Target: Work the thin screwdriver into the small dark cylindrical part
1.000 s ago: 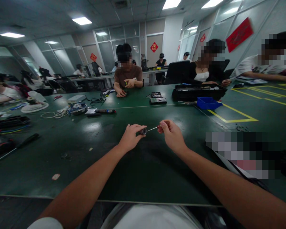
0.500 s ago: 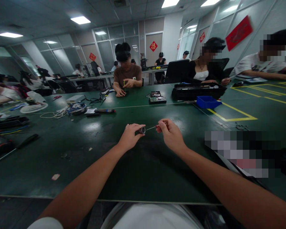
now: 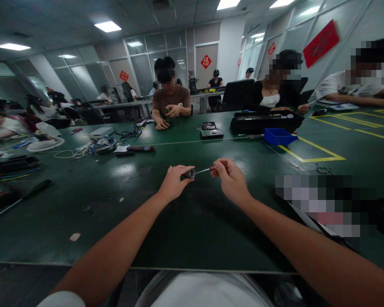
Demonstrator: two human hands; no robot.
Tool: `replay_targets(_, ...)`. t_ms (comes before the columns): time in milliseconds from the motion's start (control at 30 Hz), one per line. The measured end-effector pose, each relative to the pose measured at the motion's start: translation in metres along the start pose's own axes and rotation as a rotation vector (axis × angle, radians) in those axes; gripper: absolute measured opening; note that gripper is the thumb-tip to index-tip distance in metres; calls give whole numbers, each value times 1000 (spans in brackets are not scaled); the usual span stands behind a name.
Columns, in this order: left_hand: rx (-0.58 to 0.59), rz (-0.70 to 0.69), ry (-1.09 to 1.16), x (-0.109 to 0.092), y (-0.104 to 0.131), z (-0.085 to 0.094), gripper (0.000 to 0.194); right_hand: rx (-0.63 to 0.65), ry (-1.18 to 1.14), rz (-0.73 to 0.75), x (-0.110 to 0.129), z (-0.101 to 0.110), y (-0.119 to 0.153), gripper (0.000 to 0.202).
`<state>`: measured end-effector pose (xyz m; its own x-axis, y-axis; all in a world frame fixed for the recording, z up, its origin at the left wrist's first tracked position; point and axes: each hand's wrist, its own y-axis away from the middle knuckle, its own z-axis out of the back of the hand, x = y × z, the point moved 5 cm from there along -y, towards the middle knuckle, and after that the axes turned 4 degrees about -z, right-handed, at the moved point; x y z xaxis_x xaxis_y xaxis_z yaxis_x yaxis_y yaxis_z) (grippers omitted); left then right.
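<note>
My left hand grips a small dark round part between thumb and fingers, its ringed open end turned to the right. My right hand is closed round the reddish handle of a thin screwdriver. The metal shaft points left, and its tip is at the round part's open end; whether it touches inside cannot be made out. Both hands are above the green table.
Beyond my hands lie an opened circuit-board device, a blue tray and a long black housing. Cables and a pen-like tool lie left. A long screwdriver is far left. A person works opposite.
My right hand has shifted very slightly to the right with the screwdriver. My left hand and the round part are almost where they were.
</note>
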<state>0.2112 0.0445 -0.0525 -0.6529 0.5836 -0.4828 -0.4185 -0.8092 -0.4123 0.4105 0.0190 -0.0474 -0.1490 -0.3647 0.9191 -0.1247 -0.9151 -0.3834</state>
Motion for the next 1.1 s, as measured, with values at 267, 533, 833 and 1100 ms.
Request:
replay_targets(267, 5, -25, -8, 0, 1, 0, 42, 20, 143, 47, 9, -3, 5, 20)
replay_targets(533, 14, -24, -6, -1, 1, 1, 41, 43, 113, 8, 7, -3, 2, 25)
replay_targets(833, 19, -14, -10, 0, 1, 0, 42, 61, 134, 7, 10, -7, 6, 25)
replay_targets(1100, 36, 5, -5, 3, 0, -3, 42, -66, 217, 31, 12, 5, 3, 24)
